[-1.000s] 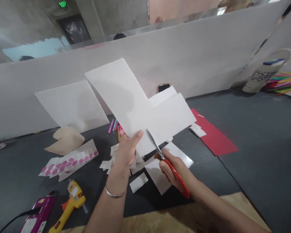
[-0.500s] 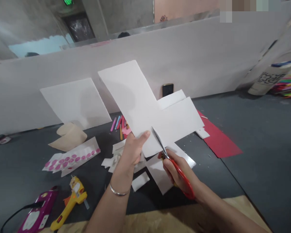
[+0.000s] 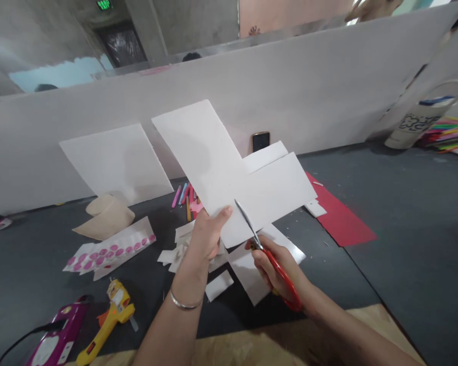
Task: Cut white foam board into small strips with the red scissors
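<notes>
My left hand pinches the lower edge of a large white sheet cut in a stepped shape and holds it up above the dark table. My right hand grips red-handled scissors; their blades cut into the sheet's lower edge just right of my left thumb. White offcuts lie on the table under both hands.
A yellow glue gun and a magenta device lie at the front left. A strip with pink dots, a beige roll, coloured pens, a red sheet, a phone and a white bag stand around. A white partition closes the back.
The scissors' blades have kept working in the sheet's lower edge; the sheet and both hands have shifted only slightly within the view as the head moved.
</notes>
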A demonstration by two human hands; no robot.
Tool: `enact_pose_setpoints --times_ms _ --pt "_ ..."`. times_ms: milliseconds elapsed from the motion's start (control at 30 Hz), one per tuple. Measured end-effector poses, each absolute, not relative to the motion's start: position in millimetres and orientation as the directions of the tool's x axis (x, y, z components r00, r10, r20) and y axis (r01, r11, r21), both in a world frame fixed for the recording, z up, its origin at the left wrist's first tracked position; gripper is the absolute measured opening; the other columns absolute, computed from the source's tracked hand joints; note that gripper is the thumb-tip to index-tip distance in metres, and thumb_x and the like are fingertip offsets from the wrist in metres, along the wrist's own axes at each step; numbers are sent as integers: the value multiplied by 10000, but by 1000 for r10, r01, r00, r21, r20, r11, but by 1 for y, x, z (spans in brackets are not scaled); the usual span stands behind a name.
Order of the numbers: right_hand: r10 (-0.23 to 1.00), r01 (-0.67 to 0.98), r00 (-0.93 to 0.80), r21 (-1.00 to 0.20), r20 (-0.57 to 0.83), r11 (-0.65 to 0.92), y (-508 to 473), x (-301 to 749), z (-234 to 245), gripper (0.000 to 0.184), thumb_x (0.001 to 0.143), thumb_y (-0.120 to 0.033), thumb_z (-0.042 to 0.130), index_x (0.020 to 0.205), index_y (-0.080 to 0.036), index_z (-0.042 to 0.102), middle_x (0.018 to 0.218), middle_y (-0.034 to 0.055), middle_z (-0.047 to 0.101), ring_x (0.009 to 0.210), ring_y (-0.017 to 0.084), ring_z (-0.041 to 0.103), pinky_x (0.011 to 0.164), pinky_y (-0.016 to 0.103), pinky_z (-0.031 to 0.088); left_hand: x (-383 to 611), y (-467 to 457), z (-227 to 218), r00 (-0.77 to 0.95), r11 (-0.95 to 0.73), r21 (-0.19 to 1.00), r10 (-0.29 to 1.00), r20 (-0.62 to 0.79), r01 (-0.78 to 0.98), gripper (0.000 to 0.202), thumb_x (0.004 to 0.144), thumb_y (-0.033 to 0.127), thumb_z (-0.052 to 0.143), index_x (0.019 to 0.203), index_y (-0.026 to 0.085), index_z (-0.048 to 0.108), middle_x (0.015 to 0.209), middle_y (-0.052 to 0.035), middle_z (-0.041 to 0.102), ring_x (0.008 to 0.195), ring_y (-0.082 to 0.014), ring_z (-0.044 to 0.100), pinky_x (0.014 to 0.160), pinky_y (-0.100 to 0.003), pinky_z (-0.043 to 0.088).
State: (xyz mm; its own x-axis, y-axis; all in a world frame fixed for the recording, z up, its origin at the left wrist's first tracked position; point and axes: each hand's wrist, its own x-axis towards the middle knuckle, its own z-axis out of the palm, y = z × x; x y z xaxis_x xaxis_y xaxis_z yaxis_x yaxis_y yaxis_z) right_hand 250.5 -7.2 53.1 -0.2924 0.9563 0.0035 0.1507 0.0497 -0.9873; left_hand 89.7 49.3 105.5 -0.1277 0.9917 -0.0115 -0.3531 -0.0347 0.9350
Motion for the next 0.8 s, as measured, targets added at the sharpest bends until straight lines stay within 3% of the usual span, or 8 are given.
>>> enact_pose_setpoints --times_ms 100,300,433,600,800 --pt "947 130 -319 -989 25 70 -7 251 52 453 964 -621 424 981 -195 577 561 -61 444 437 95 402 409 209 326 88 50 103 -116 -25 942 993 -15 -335 482 637 335 887 1042 132 723 1077 -151 774 1056 -344 706 914 -440 567" --pt "954 88 -296 -993 54 84 -8 250 50 510 966 -655 390 974 -180 577 547 -73 422 418 90 374 409 217 337 92 47 105 -57 -47 940 998 29 -338 576 691 316 852 1216 156 675 1078 -132 775 1004 -312 721 898 -427 571" --pt "962 114 -273 -993 5 37 -9 249 50 470 972 -618 408 929 -184 583 479 -81 402 388 90 348 386 216 300 94 46 109 -60 -35 945 998 17 -325 600 692 322 850 1239 158 664 1052 -129 779 1017 -318 714 883 -421 574" --pt "967 144 -253 -988 17 55 -7 250 51 479 957 -624 431 936 -183 617 468 -74 395 410 114 404 413 229 341 96 47 107 -69 -52 941 997 30 -336 607 686 316 854 1247 187 662 1035 -108 784 965 -302 731 851 -410 587" --pt "958 155 -283 -984 45 92 -9 247 49 499 964 -632 401 921 -187 622 482 -60 421 428 123 433 424 231 350 92 52 107 -209 -42 929 977 -39 -368 517 662 358 868 1112 158 710 1078 -138 774 997 -321 727 911 -442 571"
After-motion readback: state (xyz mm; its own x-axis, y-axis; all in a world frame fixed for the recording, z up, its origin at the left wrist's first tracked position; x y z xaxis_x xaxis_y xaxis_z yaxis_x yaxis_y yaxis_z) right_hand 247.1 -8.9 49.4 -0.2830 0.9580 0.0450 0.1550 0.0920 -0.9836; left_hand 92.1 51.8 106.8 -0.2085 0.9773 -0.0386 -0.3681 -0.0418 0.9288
